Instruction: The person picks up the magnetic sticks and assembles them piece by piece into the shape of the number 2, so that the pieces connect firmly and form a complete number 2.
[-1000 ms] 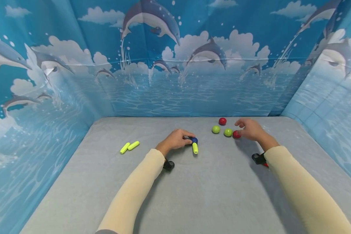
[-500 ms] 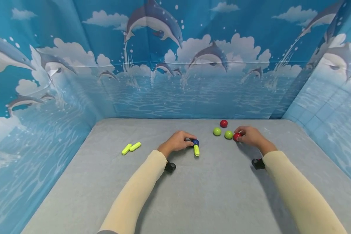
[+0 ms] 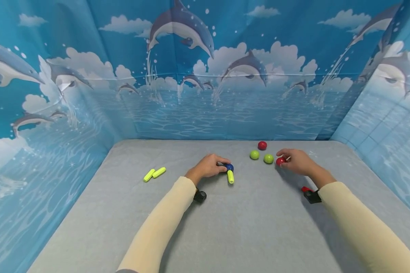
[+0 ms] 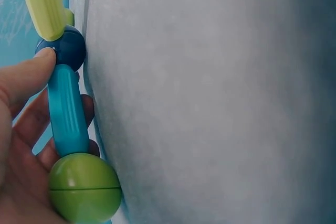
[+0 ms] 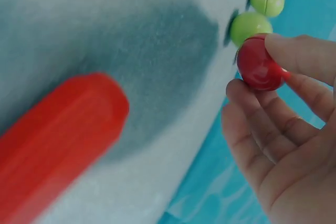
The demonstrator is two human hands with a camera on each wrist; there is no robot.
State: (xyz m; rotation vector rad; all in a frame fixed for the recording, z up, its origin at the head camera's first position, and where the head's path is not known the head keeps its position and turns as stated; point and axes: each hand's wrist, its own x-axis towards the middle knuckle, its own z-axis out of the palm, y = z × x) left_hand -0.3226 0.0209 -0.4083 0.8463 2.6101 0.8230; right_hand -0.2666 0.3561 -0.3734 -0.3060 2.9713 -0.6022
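Note:
In the head view my left hand (image 3: pixel 210 165) holds a joined toy piece on the table. The left wrist view shows its parts: a dark blue ball (image 4: pixel 72 48) under my thumb, a teal rod (image 4: pixel 68 111) along my fingers, and a green ball (image 4: pixel 84 187) at the near end. A yellow rod (image 3: pixel 230 177) sticks out from the blue ball. My right hand (image 3: pixel 297 162) pinches a red ball (image 5: pixel 257 64) between thumb and fingers, just right of a green ball (image 3: pixel 268 158). The left hand hides much of its piece in the head view.
Another green ball (image 3: pixel 254 154) and another red ball (image 3: pixel 262 145) lie near the back edge. Two yellow rods (image 3: pixel 159 172) rest at the left. A red rod (image 5: pixel 58 140) lies under my right wrist. A dolphin-print curtain (image 3: pixel 191 110) encloses the grey table (image 3: pixel 253 227).
My right fingers have closed on the red ball and drawn it slightly right, apart from the green ball. My left hand keeps its hold, and the view has shifted a little.

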